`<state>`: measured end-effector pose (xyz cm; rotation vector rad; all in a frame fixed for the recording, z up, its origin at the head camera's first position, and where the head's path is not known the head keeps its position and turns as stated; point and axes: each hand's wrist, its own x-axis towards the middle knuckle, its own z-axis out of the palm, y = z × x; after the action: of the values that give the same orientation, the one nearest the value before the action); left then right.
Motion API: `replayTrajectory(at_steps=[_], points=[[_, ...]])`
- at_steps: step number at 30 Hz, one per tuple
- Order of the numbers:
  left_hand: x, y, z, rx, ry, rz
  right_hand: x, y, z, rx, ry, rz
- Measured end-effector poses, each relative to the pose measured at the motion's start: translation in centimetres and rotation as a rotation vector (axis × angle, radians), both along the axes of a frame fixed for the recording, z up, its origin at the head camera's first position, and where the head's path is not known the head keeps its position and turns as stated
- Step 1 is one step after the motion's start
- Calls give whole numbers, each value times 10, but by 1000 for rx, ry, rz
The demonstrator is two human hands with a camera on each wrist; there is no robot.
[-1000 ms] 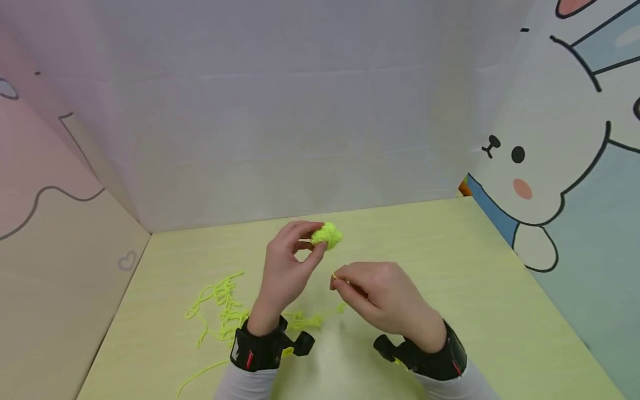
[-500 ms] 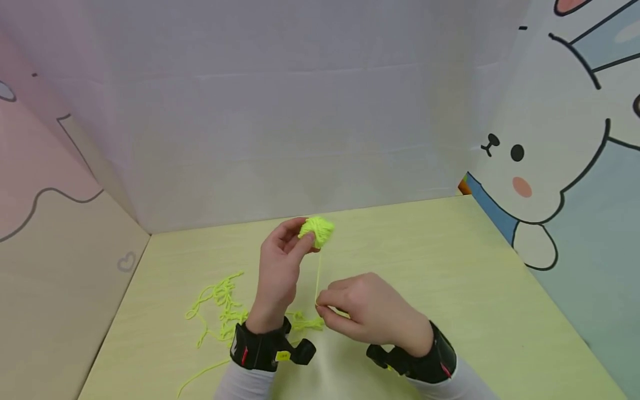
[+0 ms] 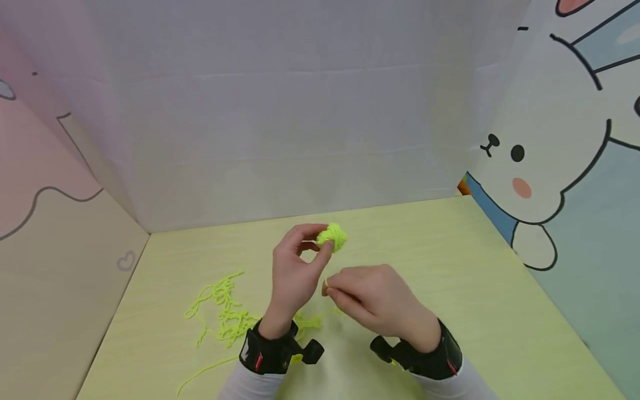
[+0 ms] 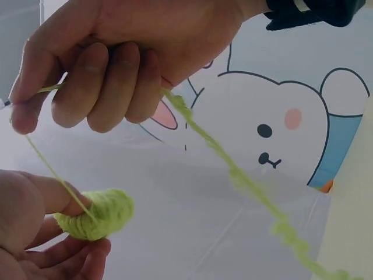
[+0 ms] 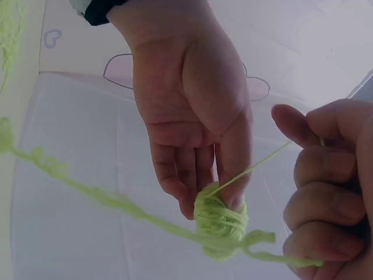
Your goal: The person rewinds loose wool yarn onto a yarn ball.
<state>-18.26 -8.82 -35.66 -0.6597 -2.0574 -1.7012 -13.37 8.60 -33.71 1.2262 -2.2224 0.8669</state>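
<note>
A small neon-yellow ball of yarn (image 3: 334, 235) is pinched between the thumb and fingers of my left hand (image 3: 296, 272), raised over the table. My right hand (image 3: 382, 300), lower and to the right, pinches the strand (image 4: 53, 170) that runs from the ball, which looks taut in the left wrist view. The yarn passes through the curled fingers of the right hand and leaves as a kinked tail (image 4: 233, 169) trailing down. A loose tangle of the same yarn (image 3: 225, 311) lies on the table to the left, partly hidden behind the left wrist.
The pale yellow table (image 3: 450, 266) extends under both hands. A whitish back panel (image 3: 300, 139) rises behind it, with a cartoon-printed panel (image 3: 575, 222) at the right and a pink and cream one (image 3: 50, 233) at the left. Black camera straps circle both wrists.
My left hand turned the ball away, then back, ending slightly further right. The right hand dipped down and left, then rose again close to the ball. The tangle stayed in place.
</note>
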Motion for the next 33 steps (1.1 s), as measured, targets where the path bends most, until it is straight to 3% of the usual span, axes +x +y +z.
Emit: replayTrajectory(at_steps=[7,11,15,22,26,30,33], points=[[-1,-7,3,-183,147,-213,-8,22,7,-191,116,-188],[-2,-13,5,-237,210,-318,-11,31,8,-231,156,-254],[1,-16,8,-250,250,-397,-13,34,8,-230,136,-279],[3,-16,11,-237,274,-453,-14,35,5,-179,34,-298],[4,-16,12,-206,289,-461,-15,34,2,-123,-107,-303],[3,-16,11,-71,285,-470,-16,28,-1,-14,-271,-324],[2,-15,9,60,228,-419,-16,20,-4,74,-359,-322]])
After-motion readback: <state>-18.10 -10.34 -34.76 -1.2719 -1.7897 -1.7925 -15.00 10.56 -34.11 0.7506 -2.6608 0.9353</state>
